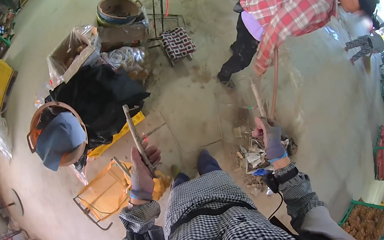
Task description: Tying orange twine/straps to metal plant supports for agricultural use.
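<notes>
The left hand (140, 172), in a grey fingerless glove, is closed around a thin stick (137, 139) that rises tilted up and away from the fist over the concrete floor (187, 95). The right hand (268, 138), gloved the same way, grips the lower end of a pale handle (257, 99) that stands nearly upright, above a small heap of rubble (255, 160) beside the person's foot. Just left of the left hand lies a yellow frame (102, 195), tipped on the floor. Behind it sit a black sheet (96, 101) and a round basin (57, 136) holding blue cloth. Another person in a red plaid shirt (290, 7) bends over at upper right, holding a long rod (274, 82) that slants down toward the rubble.
</notes>
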A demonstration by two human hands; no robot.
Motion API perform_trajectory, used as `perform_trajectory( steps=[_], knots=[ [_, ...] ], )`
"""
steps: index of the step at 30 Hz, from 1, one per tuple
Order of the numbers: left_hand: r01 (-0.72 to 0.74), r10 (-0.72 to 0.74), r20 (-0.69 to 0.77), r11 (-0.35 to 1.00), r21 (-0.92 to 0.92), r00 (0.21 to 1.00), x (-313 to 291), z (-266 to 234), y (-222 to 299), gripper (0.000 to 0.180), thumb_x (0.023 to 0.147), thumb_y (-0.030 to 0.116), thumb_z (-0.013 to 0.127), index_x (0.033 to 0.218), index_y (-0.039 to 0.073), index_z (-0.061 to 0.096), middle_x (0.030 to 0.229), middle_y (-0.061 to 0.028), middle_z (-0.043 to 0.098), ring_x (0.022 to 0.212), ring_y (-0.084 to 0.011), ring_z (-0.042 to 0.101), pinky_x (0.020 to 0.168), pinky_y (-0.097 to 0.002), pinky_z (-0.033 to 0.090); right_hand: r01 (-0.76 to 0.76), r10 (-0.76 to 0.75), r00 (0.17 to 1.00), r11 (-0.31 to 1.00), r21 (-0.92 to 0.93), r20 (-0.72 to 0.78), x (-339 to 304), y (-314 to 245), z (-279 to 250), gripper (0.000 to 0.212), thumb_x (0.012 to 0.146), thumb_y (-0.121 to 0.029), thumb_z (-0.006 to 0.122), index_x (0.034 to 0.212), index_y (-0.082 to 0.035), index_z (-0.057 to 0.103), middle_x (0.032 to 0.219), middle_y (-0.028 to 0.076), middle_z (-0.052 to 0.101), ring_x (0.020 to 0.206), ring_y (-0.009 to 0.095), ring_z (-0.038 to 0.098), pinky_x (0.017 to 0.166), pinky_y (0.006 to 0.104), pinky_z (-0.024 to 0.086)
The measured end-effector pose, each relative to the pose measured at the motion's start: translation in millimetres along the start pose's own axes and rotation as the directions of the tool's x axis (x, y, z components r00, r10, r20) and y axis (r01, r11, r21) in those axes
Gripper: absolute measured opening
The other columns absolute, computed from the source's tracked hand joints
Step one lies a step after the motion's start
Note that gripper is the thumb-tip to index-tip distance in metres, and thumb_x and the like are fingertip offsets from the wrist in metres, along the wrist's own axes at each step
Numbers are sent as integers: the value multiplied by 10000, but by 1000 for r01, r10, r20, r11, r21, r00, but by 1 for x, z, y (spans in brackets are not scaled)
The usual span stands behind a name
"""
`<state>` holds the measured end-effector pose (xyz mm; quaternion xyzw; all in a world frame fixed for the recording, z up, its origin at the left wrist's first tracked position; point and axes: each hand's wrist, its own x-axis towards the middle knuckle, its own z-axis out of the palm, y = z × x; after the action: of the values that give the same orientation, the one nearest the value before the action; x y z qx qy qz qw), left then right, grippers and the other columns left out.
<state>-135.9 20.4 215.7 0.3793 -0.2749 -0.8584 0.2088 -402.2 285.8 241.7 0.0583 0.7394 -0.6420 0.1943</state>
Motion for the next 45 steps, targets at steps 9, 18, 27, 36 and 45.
perform_trajectory(
  steps=[9,18,27,36,45],
  knots=[
    [-59,60,-21,997,46,998,65,73,-21,520,938,487,377,1252,78,439,980,-63,602,855,-143,577,794,-287,447,49,-36,995,987,-151,88,103,-26,2,308,825,-303,595,667,-51,515,552,26,479,474,133,469,468,265,398],
    [20,-17,-50,998,56,999,144,134,-43,472,917,459,444,1225,103,470,965,-73,615,856,-159,606,750,-289,467,27,-22,996,997,-67,82,219,-19,-29,321,818,-293,623,640,-47,517,517,53,505,432,144,494,430,270,399],
    [139,-140,-103,990,-22,985,227,151,-38,362,888,395,492,1031,63,516,803,-44,583,714,-151,561,641,-270,435,-64,67,998,994,-88,23,288,-16,-14,264,797,-251,668,660,-47,569,528,51,545,423,132,492,430,262,382],
    [292,-293,-177,956,-33,939,288,122,-66,338,815,422,617,965,126,551,813,-24,556,802,-151,545,648,-283,433,-59,84,981,988,-144,175,357,-5,17,243,817,-222,614,650,-68,531,509,30,498,404,138,464,396,291,381],
    [506,-506,-13,863,0,863,308,124,-156,280,866,398,535,853,119,517,683,-13,479,556,-135,464,444,-288,352,-111,139,989,916,-386,45,417,39,-51,192,811,-212,599,759,-27,589,562,45,552,448,148,532,430,283,456]
  ],
)
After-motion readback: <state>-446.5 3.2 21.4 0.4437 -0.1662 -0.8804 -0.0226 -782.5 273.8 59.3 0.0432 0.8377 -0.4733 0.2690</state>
